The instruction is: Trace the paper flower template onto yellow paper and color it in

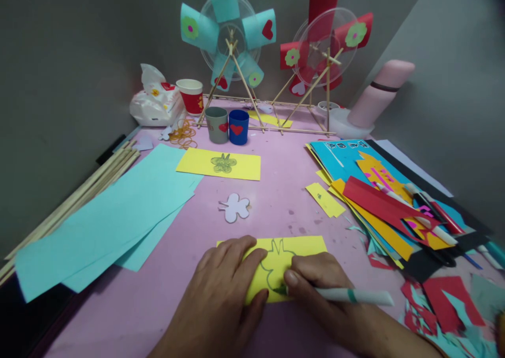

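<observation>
My left hand (221,284) lies flat, fingers spread, pressing on the left part of a yellow paper strip (303,247) on the pink table. My right hand (315,287) is closed around a white pen with a green band (355,296), its tip touching the paper at the bottom of a green outline (278,266) drawn there. A white cut-out shape (235,207) lies just beyond the strip. Further back rests another yellow strip (219,164) with a scribbled drawing on it.
Light blue sheets (106,216) and wooden sticks (74,195) lie at left. A pile of coloured paper, pens and scraps (386,200) fills the right. At the back stand two paper wheels (226,31) (327,42), small cups (228,126), a red cup (192,96) and a pink bottle (379,95).
</observation>
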Available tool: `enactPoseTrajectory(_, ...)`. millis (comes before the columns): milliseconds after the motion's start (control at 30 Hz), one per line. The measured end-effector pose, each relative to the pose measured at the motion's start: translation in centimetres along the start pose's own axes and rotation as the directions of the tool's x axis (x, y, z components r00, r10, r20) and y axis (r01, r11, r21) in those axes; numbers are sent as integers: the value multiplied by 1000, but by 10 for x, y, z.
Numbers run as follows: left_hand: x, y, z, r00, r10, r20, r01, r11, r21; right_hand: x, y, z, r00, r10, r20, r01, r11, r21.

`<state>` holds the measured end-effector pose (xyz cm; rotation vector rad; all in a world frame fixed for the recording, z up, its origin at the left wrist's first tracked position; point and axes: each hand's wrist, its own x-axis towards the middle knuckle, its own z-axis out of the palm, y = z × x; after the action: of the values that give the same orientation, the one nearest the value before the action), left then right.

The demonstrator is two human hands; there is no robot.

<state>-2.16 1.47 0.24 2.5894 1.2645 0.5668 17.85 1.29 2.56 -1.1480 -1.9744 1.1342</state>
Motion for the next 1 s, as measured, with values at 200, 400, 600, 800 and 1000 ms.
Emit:
enactPoseTrajectory(200, -1, 0, 1, 1000, -3, -9, 3, 1000, 2, -1, 4, 0, 1000, 21, -20, -20, 1000, 14)
enactPoseTrajectory(400, 0, 0, -1, 1000, -6, -18, 6, 1000, 0, -3, 5, -1, 999, 29, -29, -29, 1000, 9)
enactPoseTrajectory(600, 0, 1, -1, 1000, -12, 4, 12, 1000, -2, -5, 7, -1, 997, 49, -54, -49, 999, 4)
enactPoseTrajectory(800, 0, 1, -1, 1000, -11, 7, 11, 1000, 0, -6, 8, 1, 993, 84, -86, -86, 996, -12)
enactPoseTrajectory(1000, 1, 1, -2, 1000, -10, 4, 10, 1000, 12, -6, 8, 2, 985, 105, -136, -106, 994, 5)
